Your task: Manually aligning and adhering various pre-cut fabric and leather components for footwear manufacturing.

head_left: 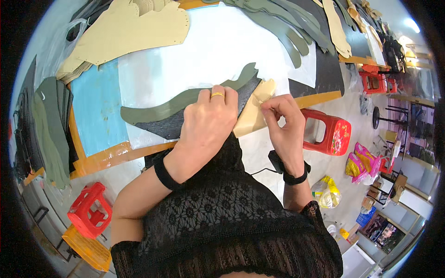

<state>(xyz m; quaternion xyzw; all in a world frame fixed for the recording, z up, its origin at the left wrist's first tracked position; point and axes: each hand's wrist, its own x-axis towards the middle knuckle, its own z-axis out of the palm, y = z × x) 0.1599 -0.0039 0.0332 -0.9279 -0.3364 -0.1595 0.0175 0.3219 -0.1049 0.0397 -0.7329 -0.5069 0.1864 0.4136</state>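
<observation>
My left hand [209, 116], a ring on one finger, is closed with its curled fingers on a dark green leather-like strip [157, 110] and a black grained piece [160, 129] under it. The fingertips are hidden beneath the knuckles. A beige piece [248, 121] sticks out to the right of the black one and overhangs the table's front edge. At the right edge of this beige piece, my right hand [283, 121] has thumb and forefinger pinched together. Whatever lies between those fingertips is too small to make out.
Stacked beige cut pieces [139, 34] lie at the back left, and green strips [273, 28] at the back right. More green pieces [51, 125] hang off the table's left end. Red stools stand on the floor left [90, 211] and right [327, 132].
</observation>
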